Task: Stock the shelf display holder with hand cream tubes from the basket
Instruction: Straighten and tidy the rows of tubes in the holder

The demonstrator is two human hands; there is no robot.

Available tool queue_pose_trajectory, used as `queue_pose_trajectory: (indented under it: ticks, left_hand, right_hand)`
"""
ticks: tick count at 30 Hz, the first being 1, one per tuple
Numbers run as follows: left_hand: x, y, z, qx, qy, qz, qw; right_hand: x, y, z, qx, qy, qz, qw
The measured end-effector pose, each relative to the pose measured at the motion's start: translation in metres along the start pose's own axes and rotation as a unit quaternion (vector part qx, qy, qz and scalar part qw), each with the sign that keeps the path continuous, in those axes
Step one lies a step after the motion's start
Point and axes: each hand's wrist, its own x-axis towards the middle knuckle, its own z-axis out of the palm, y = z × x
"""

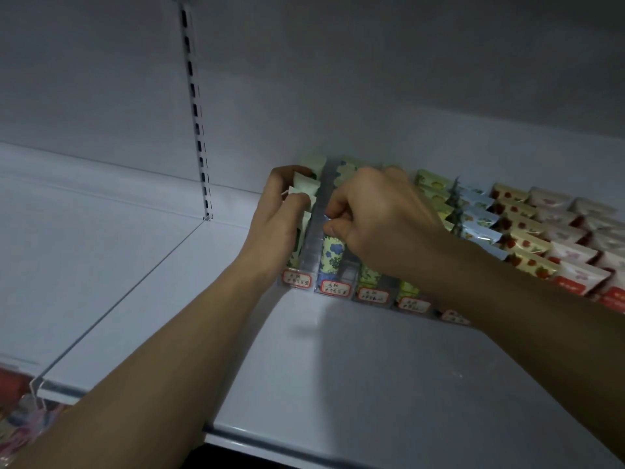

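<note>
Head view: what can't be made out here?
- Basket: not in frame.
- Price labels: handwriting too small and blurred.
- Tubes behind the right hand: hidden by it.
- Left hand fingertips: tucked among the pale green tubes.
- Items at lower left: blurred, cut by the edge.

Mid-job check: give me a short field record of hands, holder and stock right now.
left hand: grips pale green tubes in the leftmost lane
right hand: fingers curled over the second lane, pinching at the blue-flowered tube; grip partly hidden
display holder: clear lanes on the white shelf, price labels in front
right lanes: yellow, blue, strawberry and pink tubes
basket: not in view
</note>
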Motion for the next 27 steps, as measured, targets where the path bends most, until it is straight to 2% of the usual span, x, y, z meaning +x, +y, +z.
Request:
queue_pose_trajectory:
  ticks: [2, 5, 9, 17, 21, 25, 27]
  left_hand:
    - [-0.002, 0.001, 0.000, -0.005, 0.000, -0.003, 1.000]
    - [-0.002, 0.002, 0.000, -0.016, -0.005, -0.019, 1.000]
    - [0.000, 0.002, 0.001, -0.007, 0.002, -0.025, 1.000]
    - [-0.002, 0.003, 0.001, 0.004, 0.004, -0.026, 1.000]
    - [-0.001, 0.001, 0.000, 0.016, 0.001, -0.035, 0.999]
    - [-0.001, 0.001, 0.000, 0.020, 0.000, -0.039, 0.999]
    - [-0.001, 0.001, 0.000, 0.023, 0.002, -0.037, 0.999]
  right_hand:
    - [0.007, 0.002, -0.011, 0.003, 0.000, 0.000, 1.000]
    - [0.014, 0.014, -0.029, 0.032, 0.056, -0.008, 0.998]
    - [0.020, 0.021, -0.018, -0.008, 0.013, -0.021, 1.000]
    - [0.017, 0.019, -0.011, -0.033, 0.016, -0.028, 0.999]
    - [0.028, 0.028, -0.029, 0.033, 0.074, -0.007, 0.997]
    - [0.040, 0.033, -0.018, 0.000, 0.012, 0.010, 1.000]
    - [0.043, 0.033, -0.012, -0.028, 0.019, -0.001, 0.999]
